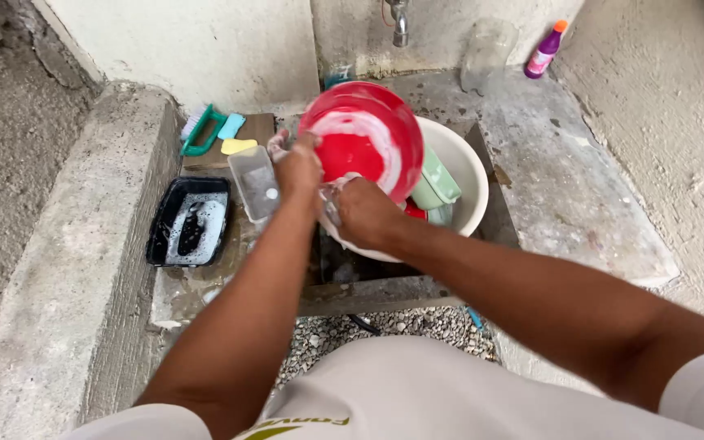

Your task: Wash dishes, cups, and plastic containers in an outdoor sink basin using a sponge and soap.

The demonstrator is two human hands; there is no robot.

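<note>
While it tilts above the white basin (468, 167), the round red plate (366, 140) shows a glossy face smeared with white suds. Left hand (297, 167) pinches its left rim; right hand (363, 210), fingers curled together, presses a soapy sponge against its lower edge.

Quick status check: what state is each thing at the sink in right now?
Red plate: soapy, tilted, held by left hand.
Right hand: sudsy, at the plate's lower edge.
White basin: holds green dishes.
Black tray: foamy water inside.
Tap: no water visible.
Purple bottle: capped, upright.
</note>
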